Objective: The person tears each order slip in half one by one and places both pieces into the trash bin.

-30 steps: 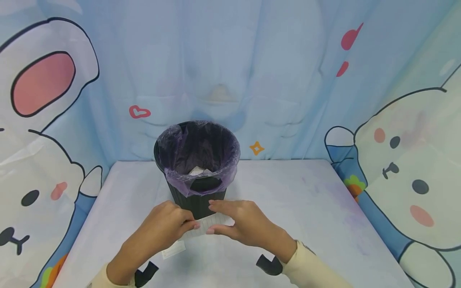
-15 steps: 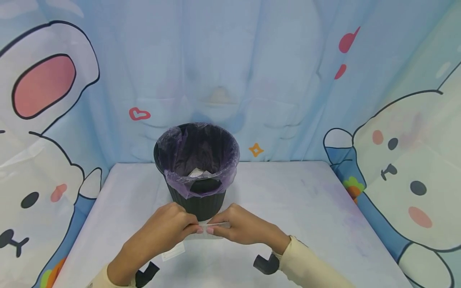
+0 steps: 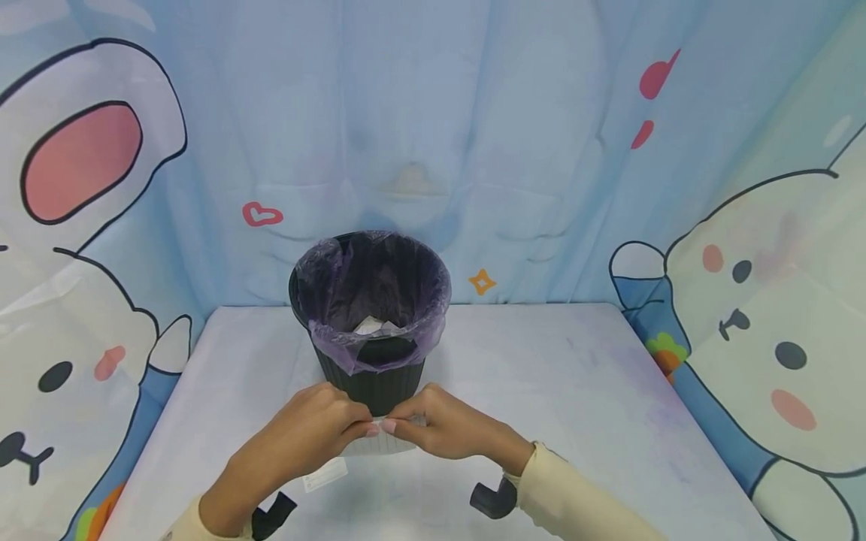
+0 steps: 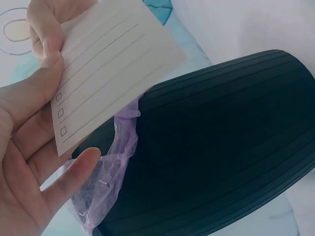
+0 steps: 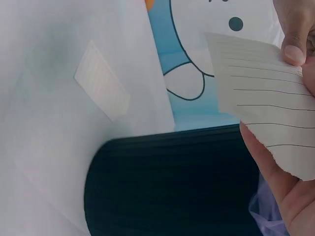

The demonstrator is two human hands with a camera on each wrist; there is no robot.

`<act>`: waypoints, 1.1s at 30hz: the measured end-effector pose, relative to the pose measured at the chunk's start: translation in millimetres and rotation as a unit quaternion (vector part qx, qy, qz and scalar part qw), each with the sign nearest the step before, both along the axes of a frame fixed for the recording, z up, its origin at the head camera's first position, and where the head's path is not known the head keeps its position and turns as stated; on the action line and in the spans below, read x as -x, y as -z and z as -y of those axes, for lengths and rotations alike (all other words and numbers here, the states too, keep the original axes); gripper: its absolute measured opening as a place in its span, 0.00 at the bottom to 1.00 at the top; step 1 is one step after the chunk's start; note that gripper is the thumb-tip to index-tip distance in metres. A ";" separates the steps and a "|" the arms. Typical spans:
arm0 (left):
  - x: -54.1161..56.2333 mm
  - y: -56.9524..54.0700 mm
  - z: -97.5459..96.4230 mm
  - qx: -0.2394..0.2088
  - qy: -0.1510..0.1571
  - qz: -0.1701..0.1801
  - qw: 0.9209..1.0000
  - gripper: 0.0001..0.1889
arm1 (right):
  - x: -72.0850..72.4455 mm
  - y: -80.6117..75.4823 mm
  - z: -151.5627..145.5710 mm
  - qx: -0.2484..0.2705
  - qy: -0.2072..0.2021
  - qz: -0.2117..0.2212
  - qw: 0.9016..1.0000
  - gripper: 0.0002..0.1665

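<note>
The place looks like a small curtained nook around one pale-topped table; blue cloth hangs close behind it and along both sides, printed with large cartoon animals, a red heart and an orange star; the prints suggest children's décor. Whether it belongs to a home or a studio, the views do not tell.

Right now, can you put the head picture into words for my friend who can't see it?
A person's left grip and right grip pinch a pale paper in front of a black bin lined with a purple bag. Another slip lies on the white table, before a blue cartoon backdrop.
</note>
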State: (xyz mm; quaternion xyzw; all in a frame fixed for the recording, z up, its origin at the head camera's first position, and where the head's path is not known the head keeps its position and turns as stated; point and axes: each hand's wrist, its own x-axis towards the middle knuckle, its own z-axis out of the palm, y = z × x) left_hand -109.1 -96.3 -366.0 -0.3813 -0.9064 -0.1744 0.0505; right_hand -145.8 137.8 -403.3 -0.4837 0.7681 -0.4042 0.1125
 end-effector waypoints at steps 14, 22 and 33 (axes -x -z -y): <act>-2.0 3.4 6.4 -0.017 0.020 -0.054 0.998 0.02 | 0.0 5.4 4.1 0.045 0.030 0.091 0.994 0.17; -2.9 4.1 8.5 -0.025 0.031 -0.109 0.993 0.02 | -0.4 5.4 6.0 0.051 0.052 0.100 0.992 0.16; -2.6 5.5 9.5 -0.030 0.034 -0.156 0.987 0.02 | -0.8 3.9 7.9 0.055 0.059 0.099 0.992 0.16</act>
